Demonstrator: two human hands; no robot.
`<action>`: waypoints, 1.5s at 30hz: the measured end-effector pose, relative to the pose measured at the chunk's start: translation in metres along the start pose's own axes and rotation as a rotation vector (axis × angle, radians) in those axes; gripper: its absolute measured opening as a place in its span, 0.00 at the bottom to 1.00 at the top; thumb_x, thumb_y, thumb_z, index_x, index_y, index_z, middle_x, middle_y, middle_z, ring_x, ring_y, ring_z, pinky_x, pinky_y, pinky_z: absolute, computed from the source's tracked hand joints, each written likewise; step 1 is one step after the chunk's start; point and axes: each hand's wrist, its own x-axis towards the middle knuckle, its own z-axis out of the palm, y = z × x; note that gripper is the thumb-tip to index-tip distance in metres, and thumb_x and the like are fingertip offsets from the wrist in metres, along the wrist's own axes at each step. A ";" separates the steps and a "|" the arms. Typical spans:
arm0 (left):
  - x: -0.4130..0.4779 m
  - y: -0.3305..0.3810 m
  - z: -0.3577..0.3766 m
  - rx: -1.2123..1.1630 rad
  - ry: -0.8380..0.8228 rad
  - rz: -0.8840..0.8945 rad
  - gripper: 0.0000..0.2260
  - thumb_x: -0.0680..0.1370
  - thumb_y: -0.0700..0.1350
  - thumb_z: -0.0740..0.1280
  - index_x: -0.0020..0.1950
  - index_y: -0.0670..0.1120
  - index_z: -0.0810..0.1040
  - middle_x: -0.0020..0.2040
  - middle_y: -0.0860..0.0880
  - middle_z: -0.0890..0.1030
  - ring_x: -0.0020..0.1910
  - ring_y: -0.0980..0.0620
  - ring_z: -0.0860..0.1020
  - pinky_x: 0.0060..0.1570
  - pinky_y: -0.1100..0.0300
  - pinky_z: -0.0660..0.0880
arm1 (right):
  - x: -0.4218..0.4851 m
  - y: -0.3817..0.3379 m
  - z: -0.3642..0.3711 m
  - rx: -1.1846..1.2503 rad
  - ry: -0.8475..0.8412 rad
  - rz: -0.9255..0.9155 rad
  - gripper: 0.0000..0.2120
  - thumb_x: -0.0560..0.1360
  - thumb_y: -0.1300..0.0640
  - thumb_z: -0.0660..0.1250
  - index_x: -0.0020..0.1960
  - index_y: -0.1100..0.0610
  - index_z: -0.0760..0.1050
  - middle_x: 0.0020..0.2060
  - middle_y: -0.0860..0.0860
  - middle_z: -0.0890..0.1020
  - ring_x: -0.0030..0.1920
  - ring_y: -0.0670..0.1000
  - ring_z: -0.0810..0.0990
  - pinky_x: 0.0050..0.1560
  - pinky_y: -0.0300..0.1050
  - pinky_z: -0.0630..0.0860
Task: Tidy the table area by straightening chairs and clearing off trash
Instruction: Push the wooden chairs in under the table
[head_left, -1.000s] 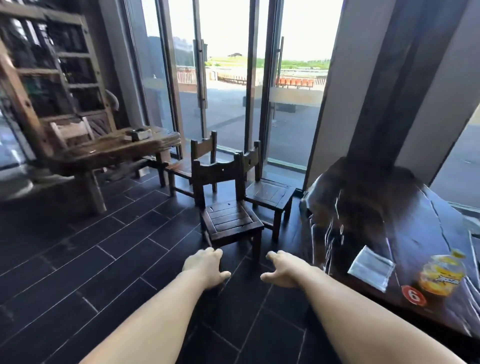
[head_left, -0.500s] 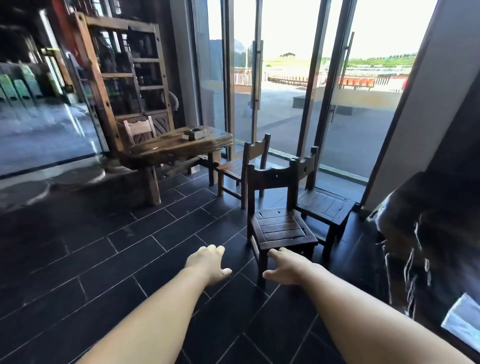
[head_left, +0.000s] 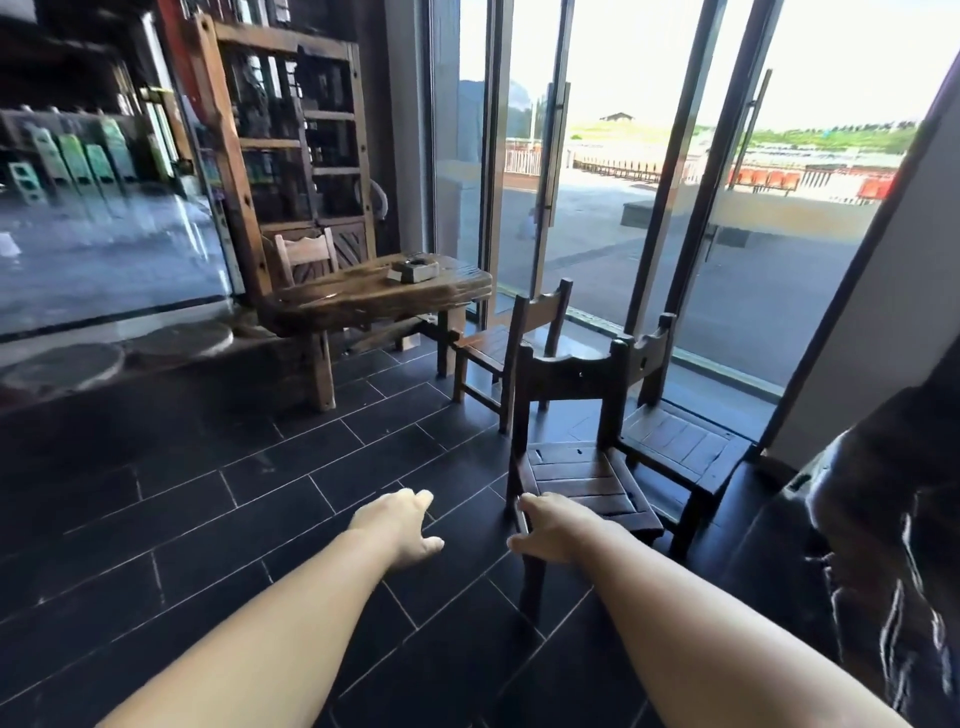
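Dark solid wood, the near chair (head_left: 582, 480) looks stiff and weighty (no give); grip its back rail (head_left: 569, 370). Left hand (head_left: 397, 525) and right hand (head_left: 550, 530) hover relaxed, holding nothing.

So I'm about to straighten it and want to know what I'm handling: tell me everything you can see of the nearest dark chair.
The nearest chair is small and of dark wood, with a slatted seat, a low scalloped backrest and square legs. It stands upright on the tiled floor, seat toward the camera. The right hand is at its front corner; whether it grips is unclear.
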 end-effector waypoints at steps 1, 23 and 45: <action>0.013 0.001 -0.004 0.003 0.002 -0.005 0.30 0.77 0.63 0.63 0.75 0.52 0.63 0.70 0.52 0.71 0.68 0.48 0.72 0.60 0.51 0.74 | 0.014 0.003 -0.006 0.000 0.003 -0.006 0.25 0.71 0.38 0.65 0.60 0.53 0.70 0.58 0.55 0.76 0.61 0.59 0.76 0.56 0.51 0.73; 0.279 -0.013 -0.090 -0.057 0.006 -0.068 0.29 0.78 0.64 0.62 0.74 0.51 0.65 0.70 0.50 0.71 0.69 0.47 0.71 0.63 0.48 0.73 | 0.279 0.043 -0.120 -0.030 0.069 -0.072 0.21 0.75 0.42 0.65 0.59 0.56 0.71 0.57 0.55 0.76 0.58 0.58 0.77 0.53 0.50 0.75; 0.598 -0.200 -0.182 -0.096 0.004 0.028 0.31 0.78 0.63 0.64 0.77 0.50 0.63 0.75 0.51 0.67 0.73 0.46 0.67 0.67 0.48 0.70 | 0.616 -0.057 -0.212 -0.016 0.082 -0.018 0.21 0.76 0.42 0.65 0.61 0.55 0.73 0.56 0.54 0.78 0.58 0.57 0.77 0.56 0.52 0.76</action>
